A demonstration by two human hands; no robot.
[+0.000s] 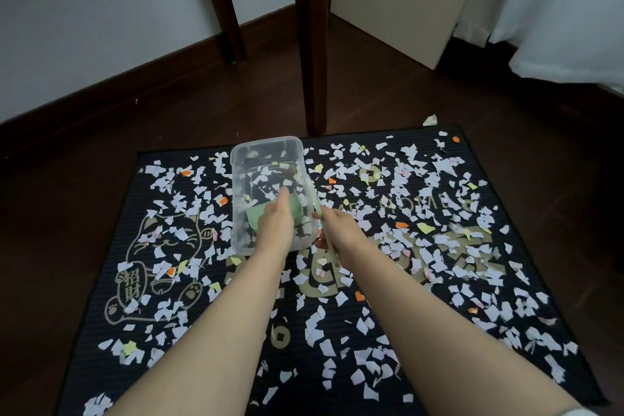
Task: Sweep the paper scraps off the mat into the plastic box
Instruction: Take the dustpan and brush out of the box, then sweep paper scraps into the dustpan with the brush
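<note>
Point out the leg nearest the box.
The front leg, whose foot meets the mat's far edge right behind the box; the other leg stands farther back, near the wall.

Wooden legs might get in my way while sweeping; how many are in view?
2. The near leg stands at the mat's far edge, just behind the plastic box; the far leg stands farther back to its left, by the wall. Others may be out of frame.
</note>
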